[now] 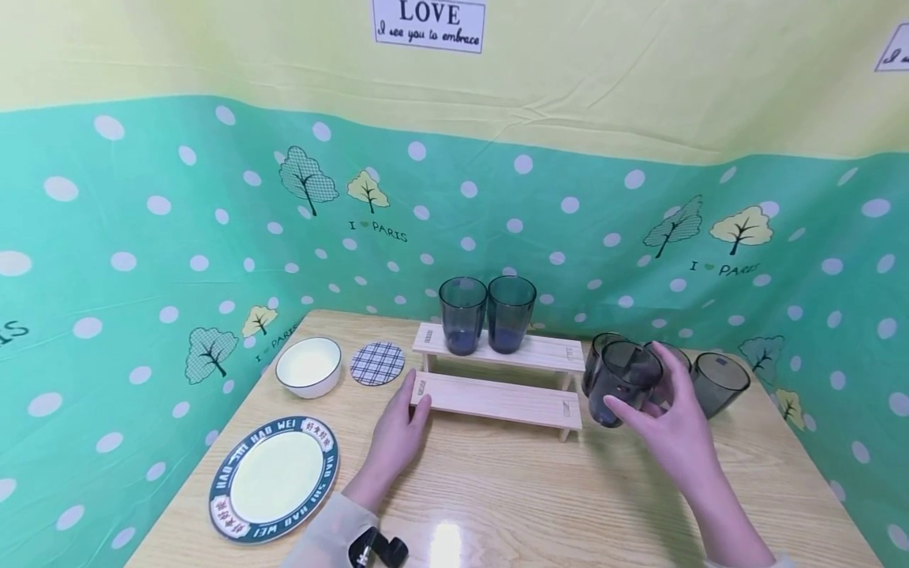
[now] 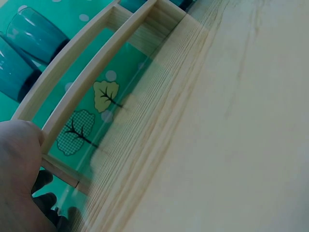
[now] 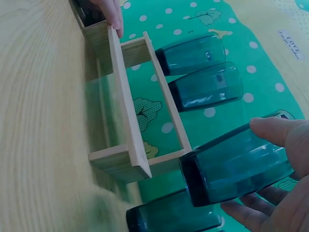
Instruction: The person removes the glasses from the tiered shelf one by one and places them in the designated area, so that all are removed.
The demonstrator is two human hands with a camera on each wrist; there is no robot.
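Head view: 2 dark tumblers (image 1: 487,314) already stand on the top tier of the wooden step rack (image 1: 501,377), at 12 o'clock on the tabletop (image 1: 511,489). Lower tier is bare. Right hand (image 1: 671,430) has its grip wrapped round a third tumbler (image 1: 623,381), lifted and tilted just off the rack's right end, at about 2 o'clock. At least 2 more tumblers (image 1: 719,383) wait behind it at 3 o'clock; the count is hard to fix, since the hand covers part of the group. So roughly 2 placed, 1 in hand, the rest to go.

Left hand (image 1: 398,438) lies flat, fingers straight, fingertips touching the lower tier's left end, probably bracing it. Bowl (image 1: 308,365), checked coaster (image 1: 377,363) and plate (image 1: 274,478) sit at 9 to 10 o'clock, untouched.
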